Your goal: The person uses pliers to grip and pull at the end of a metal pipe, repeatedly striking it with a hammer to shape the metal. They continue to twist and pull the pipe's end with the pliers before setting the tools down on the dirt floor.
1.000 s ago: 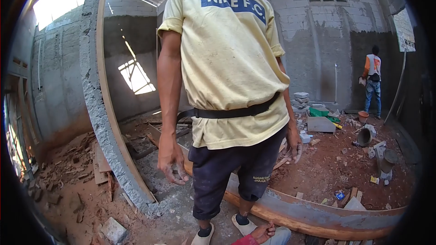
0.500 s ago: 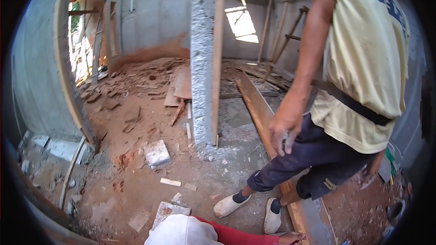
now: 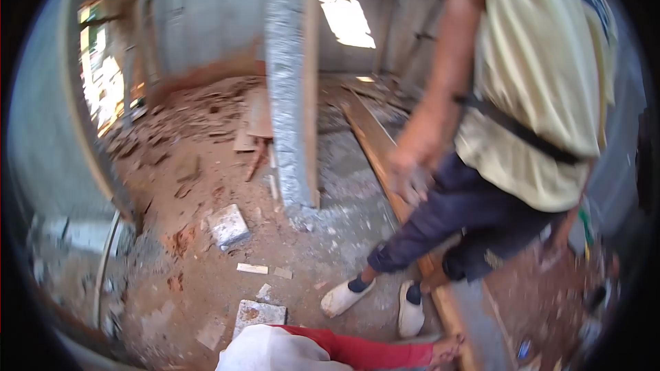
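Note:
Neither my left hand nor my right hand shows in the head view. Closest to me, at the bottom edge, is a person in a white cap (image 3: 271,350) with a red sleeve (image 3: 371,352). That person's hand (image 3: 447,349) is at the edge of a long wooden board (image 3: 378,158) on the floor; the fingers are blurred. On the right stands another person in a yellow shirt (image 3: 529,96), legs apart near the board. One of this person's hands (image 3: 412,172) hangs loosely in front of the dark trousers (image 3: 474,220).
A rough concrete column (image 3: 285,96) with a timber edge rises mid-view. Broken rubble (image 3: 199,117) covers the floor behind it. A pale block (image 3: 228,227), another slab (image 3: 260,315) and wood scraps (image 3: 252,268) lie nearer. A doorway frame (image 3: 130,62) opens at the left.
My view has shifted, so the column and the standing person sit further left and slightly higher. More of the red sleeve and its hand by the board shows.

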The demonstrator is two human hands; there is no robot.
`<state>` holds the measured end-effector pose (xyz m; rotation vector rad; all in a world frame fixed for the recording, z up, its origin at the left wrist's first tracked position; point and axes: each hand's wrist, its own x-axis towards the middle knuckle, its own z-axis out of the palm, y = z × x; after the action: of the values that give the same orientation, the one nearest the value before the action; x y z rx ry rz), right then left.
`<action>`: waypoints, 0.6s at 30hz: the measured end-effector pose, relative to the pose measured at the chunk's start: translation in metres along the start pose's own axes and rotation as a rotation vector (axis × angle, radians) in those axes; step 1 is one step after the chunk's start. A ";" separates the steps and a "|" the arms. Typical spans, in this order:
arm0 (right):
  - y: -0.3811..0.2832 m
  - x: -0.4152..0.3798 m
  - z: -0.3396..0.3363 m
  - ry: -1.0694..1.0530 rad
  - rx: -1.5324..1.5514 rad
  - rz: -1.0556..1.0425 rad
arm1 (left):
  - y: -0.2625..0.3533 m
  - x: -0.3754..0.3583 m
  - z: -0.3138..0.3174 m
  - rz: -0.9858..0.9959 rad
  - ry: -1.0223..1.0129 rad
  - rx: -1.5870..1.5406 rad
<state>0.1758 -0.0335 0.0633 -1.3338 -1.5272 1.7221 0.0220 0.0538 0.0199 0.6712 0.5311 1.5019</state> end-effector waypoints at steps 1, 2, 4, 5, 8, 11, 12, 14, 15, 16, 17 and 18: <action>-0.005 -0.002 -0.002 0.011 0.138 0.055 | -0.007 0.001 -0.002 0.022 -0.065 -0.011; -0.010 0.002 0.001 0.047 0.235 0.110 | -0.019 -0.001 -0.004 0.011 -0.099 -0.015; -0.008 -0.023 -0.019 0.207 -0.214 -0.261 | -0.037 -0.008 -0.010 -0.257 -0.111 0.081; -0.026 -0.040 -0.020 0.288 -0.064 -0.064 | -0.007 -0.024 0.016 -0.240 -0.047 0.187; 0.010 -0.075 -0.049 0.603 -0.056 -0.025 | -0.016 -0.055 0.012 -0.273 -0.064 0.635; 0.032 -0.107 -0.069 0.784 0.066 -0.004 | -0.009 -0.067 0.019 -0.364 -0.250 1.112; 0.042 -0.120 -0.072 0.836 0.068 0.048 | -0.008 -0.069 0.021 -0.401 -0.338 1.325; 0.050 -0.133 -0.078 0.936 0.031 -0.012 | -0.016 -0.078 0.026 -0.367 -0.484 1.421; 0.055 -0.140 -0.077 0.955 0.037 -0.002 | -0.023 -0.083 0.028 -0.297 -0.582 1.546; 0.050 -0.142 -0.078 1.036 -0.050 0.001 | -0.031 -0.083 0.029 -0.294 -0.598 1.537; 0.047 -0.145 -0.079 1.118 -0.140 -0.002 | -0.042 -0.085 0.026 -0.134 -0.641 1.600; 0.053 -0.148 -0.083 1.131 -0.144 -0.003 | -0.052 -0.086 0.023 0.026 -0.676 1.658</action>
<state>0.3225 -0.1334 0.0732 -1.8699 -0.9457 0.5650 0.0744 -0.0312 -0.0070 2.3124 1.1655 0.4473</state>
